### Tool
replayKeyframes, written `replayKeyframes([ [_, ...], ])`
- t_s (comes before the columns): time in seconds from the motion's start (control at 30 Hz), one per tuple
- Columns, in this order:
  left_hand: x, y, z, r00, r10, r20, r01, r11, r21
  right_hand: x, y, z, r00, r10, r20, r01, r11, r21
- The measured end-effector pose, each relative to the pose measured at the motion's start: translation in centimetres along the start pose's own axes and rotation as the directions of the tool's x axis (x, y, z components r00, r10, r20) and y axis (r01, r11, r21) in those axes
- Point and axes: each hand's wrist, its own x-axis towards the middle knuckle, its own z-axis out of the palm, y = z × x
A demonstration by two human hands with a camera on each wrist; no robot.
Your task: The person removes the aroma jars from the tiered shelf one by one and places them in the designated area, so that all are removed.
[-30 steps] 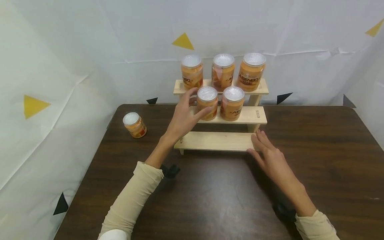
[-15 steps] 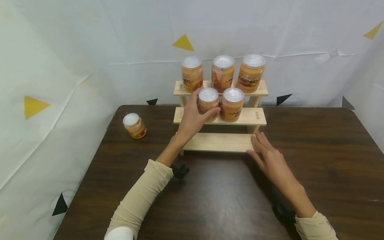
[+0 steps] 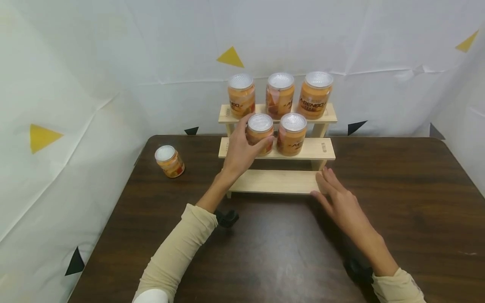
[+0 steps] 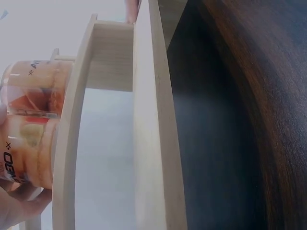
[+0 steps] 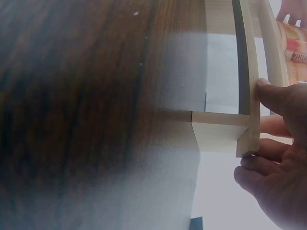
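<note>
My left hand (image 3: pixel 239 152) grips an orange jar (image 3: pixel 259 134) with a silver lid on the middle tier of a light wooden stand (image 3: pixel 273 182). In the left wrist view the held jar (image 4: pixel 29 151) stands against its neighbour (image 4: pixel 36 91). That second jar (image 3: pixel 291 136) is to the right on the same tier. My right hand (image 3: pixel 342 206) holds the right end of the lowest tier; in the right wrist view the thumb (image 5: pixel 273 96) lies on the front edge of the board (image 5: pixel 252 62), with the other fingers around its end.
Three similar jars line the top tier: left (image 3: pixel 241 97), centre (image 3: pixel 279 97) and right (image 3: pixel 314 97). Another jar (image 3: pixel 169 162) stands on the dark wooden table (image 3: pixel 280 244) to the left of the stand. A white sheet (image 3: pixel 182 42) hangs behind.
My left hand and its jar moved right toward the neighbouring jar, then stayed nearly still over the last half second. My right hand has kept its place on the stand.
</note>
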Motion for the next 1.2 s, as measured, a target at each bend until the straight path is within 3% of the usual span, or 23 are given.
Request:
replayKeyframes([
  [0.23,-0.7,0.1,-1.6,0.999,0.024,-0.028,-0.024,1.0,0.002,0.0,0.0,0.1,1.0,0.002,-0.004,-0.002,1.0,-0.007],
  [0.53,-1.5,0.5,-5.4,0.996,0.026,-0.091,-0.026,1.0,0.012,0.0,0.0,0.2,1.0,-0.006,-0.021,0.006,1.0,-0.009],
  [0.8,-2.5,-0.7,-9.6,0.98,-0.018,-0.197,0.027,0.999,0.044,0.0,0.0,0.3,1.0,-0.003,-0.019,0.003,1.0,-0.01],
  [1.03,-3.5,-2.4,-12.2,0.971,-0.092,-0.221,0.108,0.992,0.06,0.1,-0.1,0.2,1.0,0.011,0.005,-0.011,1.0,-0.006],
  [1.2,-4.3,-3.7,-13.3,0.961,-0.158,-0.229,0.186,0.977,0.107,0.2,-0.2,0.1,0.999,0.027,0.023,-0.027,1.0,-0.002],
])
